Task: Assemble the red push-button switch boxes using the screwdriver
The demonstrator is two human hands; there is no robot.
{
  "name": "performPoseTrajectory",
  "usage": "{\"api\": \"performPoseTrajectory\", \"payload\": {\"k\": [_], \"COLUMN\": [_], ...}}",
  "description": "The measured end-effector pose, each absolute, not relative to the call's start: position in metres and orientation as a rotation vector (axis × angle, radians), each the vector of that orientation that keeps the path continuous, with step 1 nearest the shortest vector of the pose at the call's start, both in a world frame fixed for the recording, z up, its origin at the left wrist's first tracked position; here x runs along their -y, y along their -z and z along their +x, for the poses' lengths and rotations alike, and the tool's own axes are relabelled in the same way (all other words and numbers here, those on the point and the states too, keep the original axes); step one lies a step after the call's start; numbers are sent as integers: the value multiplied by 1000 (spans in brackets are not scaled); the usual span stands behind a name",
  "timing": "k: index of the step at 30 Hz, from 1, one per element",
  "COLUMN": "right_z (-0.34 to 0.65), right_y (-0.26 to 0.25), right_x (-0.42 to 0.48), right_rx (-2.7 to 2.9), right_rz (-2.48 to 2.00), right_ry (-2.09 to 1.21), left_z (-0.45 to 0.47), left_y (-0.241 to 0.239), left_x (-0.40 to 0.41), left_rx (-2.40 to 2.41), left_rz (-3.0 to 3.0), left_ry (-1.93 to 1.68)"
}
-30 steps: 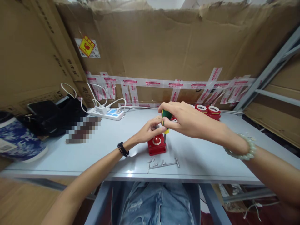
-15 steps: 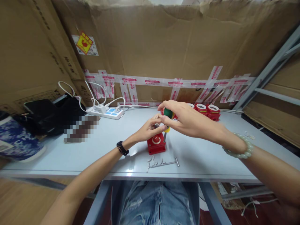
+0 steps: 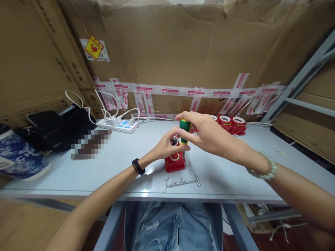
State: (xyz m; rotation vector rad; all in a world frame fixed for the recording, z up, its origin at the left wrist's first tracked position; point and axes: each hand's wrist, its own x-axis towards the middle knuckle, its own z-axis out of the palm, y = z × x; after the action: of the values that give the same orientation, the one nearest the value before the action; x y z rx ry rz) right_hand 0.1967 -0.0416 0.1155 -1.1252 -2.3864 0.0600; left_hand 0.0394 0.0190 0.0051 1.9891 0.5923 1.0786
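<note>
A small red box (image 3: 176, 166) with a round ring on its front and an opening in its top stands near the front of the table. My left hand (image 3: 167, 145) is closed around its upper part, the thumb stretched across it toward the screwdriver. Between the curled fingers and thumb of my right hand (image 3: 206, 132) is a screwdriver (image 3: 185, 126) with a green and yellow handle. It is held nearly upright over the box's right side; its tip is hard to make out. In front of the box lie a metal T-shaped tool (image 3: 187, 182) and several small metal parts (image 3: 173, 182).
Several red units with white rings (image 3: 231, 123) stand at the back right. A power strip (image 3: 121, 125) with white cables sits at the back left, beside a black bag (image 3: 70, 123) and a blue-and-white container (image 3: 19, 155). Cardboard (image 3: 167, 45) walls the rear.
My left thumb has shifted lower over the front of the red box. The right hand has turned slightly, and more of the green handle shows.
</note>
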Motion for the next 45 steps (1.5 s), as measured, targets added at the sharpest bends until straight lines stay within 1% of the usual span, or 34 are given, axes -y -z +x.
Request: {"api": "performPoseTrajectory", "payload": {"k": [7,14,18,24,30,35,40,45], "right_z": [197,194,196,197,198,195,193,194], "right_y": [-116,-118,-119,-118,-119,-116,-118,-120], "right_x": [40,45,44,44,45,45,46,47], "right_rx": [2387,2348,2376,2346,2353,2334,2335,2313], "right_rz": [-1079,-1268,-1208,-1295,-1223,-1252,-1246,-1273], "right_ry": [-138,-88,-137,-20,-105,8,-89,-4], "left_z": [35,39,36,37,36,39,37,37], "left_y": [-10,-9,-12,-5,-12,-9,-6,-9], "left_x": [-18,-20,-18,-20,-16,-16,-17,-16], "left_rx": [-502,-609,-498,-578,-494,-598,-564,-584], "left_rz": [2058,2049,2093,2000,2113,2056,2076,2125], "left_ry": [-1004,-1044,-1010,-1043,-1001,-1020,-1011,-1008]}}
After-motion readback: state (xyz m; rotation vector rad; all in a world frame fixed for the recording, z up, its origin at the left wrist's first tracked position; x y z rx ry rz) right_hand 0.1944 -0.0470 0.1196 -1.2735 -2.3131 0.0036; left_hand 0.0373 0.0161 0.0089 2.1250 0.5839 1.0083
